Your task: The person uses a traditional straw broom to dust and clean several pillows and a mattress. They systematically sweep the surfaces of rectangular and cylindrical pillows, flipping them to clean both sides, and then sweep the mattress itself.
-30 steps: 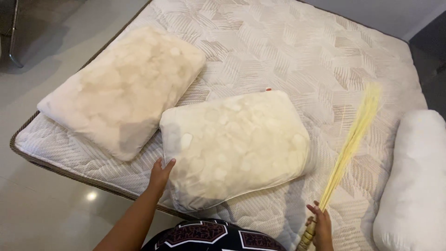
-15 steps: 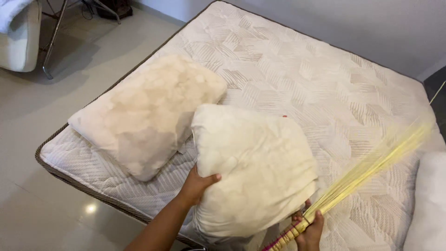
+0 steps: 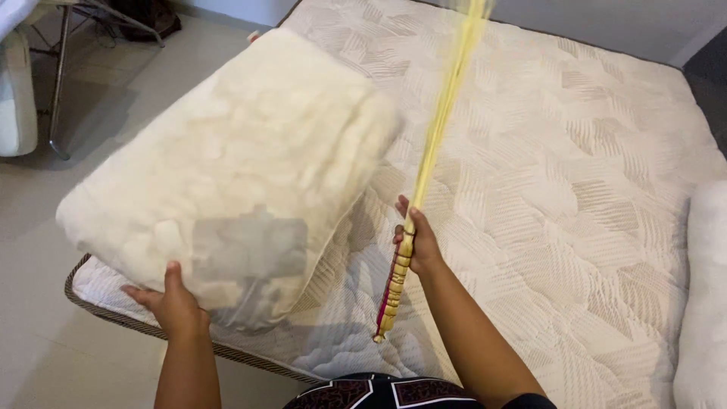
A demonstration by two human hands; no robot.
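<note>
My left hand (image 3: 173, 299) grips the near edge of a cream pillow (image 3: 235, 174), lifted off the mattress and held to the left, over the bed's near left corner. It hides whatever lies under it. My right hand (image 3: 417, 238) is closed round the wrapped handle of a yellow stick broom (image 3: 439, 129), which stands nearly upright with its bristles blurred at the top of the view. The bare quilted mattress (image 3: 553, 174) spreads beneath both hands.
Another white pillow (image 3: 703, 303) lies along the mattress's right edge. The tiled floor (image 3: 45, 227) runs along the left, with a metal-legged chair (image 3: 57, 83) at the far left and a dark object behind it.
My left hand has lifted the pillow off the mattress and swung it left, covering the other pillow. My right hand has raised the broom from a low slant to nearly upright.
</note>
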